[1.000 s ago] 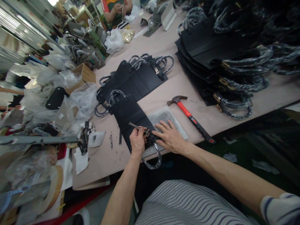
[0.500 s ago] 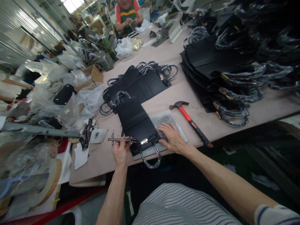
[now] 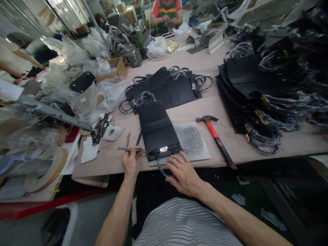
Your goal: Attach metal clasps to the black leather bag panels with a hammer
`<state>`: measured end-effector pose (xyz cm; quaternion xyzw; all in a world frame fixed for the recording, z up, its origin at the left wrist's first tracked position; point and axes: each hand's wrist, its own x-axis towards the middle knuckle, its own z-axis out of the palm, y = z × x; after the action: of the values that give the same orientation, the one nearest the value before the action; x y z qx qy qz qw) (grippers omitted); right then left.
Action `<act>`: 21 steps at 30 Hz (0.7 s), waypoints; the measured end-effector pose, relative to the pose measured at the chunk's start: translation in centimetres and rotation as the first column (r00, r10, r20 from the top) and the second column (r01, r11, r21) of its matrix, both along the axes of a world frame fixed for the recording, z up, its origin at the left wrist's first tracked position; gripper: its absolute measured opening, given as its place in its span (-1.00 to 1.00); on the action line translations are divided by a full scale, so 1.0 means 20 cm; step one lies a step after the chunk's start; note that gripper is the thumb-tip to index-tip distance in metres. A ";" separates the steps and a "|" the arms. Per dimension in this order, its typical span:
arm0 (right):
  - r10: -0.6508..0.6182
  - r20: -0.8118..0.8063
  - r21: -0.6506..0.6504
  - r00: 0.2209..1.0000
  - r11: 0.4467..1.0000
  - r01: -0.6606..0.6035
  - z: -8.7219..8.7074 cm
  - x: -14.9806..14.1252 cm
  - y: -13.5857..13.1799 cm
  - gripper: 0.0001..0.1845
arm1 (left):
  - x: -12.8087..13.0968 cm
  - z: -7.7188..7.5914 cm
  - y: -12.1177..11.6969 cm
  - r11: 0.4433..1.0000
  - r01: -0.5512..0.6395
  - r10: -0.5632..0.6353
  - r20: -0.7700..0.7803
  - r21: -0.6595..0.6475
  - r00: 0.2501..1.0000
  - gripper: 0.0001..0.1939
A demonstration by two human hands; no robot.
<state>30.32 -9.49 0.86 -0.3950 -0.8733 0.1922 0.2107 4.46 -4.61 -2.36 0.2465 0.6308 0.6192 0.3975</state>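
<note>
My left hand (image 3: 130, 163) pinches thin metal rod-like tools (image 3: 125, 149), their ends pointing at the bag's left edge. A flat black handbag (image 3: 156, 119) lies in front of me, with a shiny metal clasp (image 3: 163, 149) near its close end. My right hand (image 3: 186, 174) closes over the plastic-wrapped handle (image 3: 161, 167) at that end; its fingers hide the handle's right part. Under the bag's right side lies a pale, pitted board (image 3: 194, 140). To the right of it rests a claw hammer (image 3: 214, 133) with a red and black grip.
More black bags (image 3: 176, 90) lie behind, and a tall stack of them (image 3: 238, 89) stands at right. Small rods and dark tools (image 3: 101, 128) are at left, beside clear plastic bags (image 3: 112, 90). A co-worker (image 3: 166, 17) sits across the table.
My left hand has drawn the metal tools leftward, off the clasp. My right hand has shifted from beside the bag on the board to its near handle. The view has swung left.
</note>
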 end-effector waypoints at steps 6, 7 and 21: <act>0.054 0.168 0.073 0.984 0.995 -0.067 -0.09 -0.05 -0.01 -0.81 | 0.10 -0.01 -0.03 0.991 0.110 -0.106 -0.054 0.076 0.993 -0.59; 0.053 0.178 0.083 0.983 0.994 -0.069 -0.11 -0.05 -0.02 -0.79 | 0.11 -0.02 -0.04 0.987 0.136 -0.129 -0.083 0.084 0.988 -0.60; -0.029 0.089 0.042 0.996 0.999 0.025 -0.10 -0.10 -0.06 -0.77 | -0.06 0.05 -0.02 0.991 0.095 -0.102 -0.075 -0.098 0.992 -0.58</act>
<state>28.38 -10.73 -1.08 -0.4107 -0.8802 0.1533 0.1818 3.27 -4.98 -1.42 0.2829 0.6615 0.5581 0.4134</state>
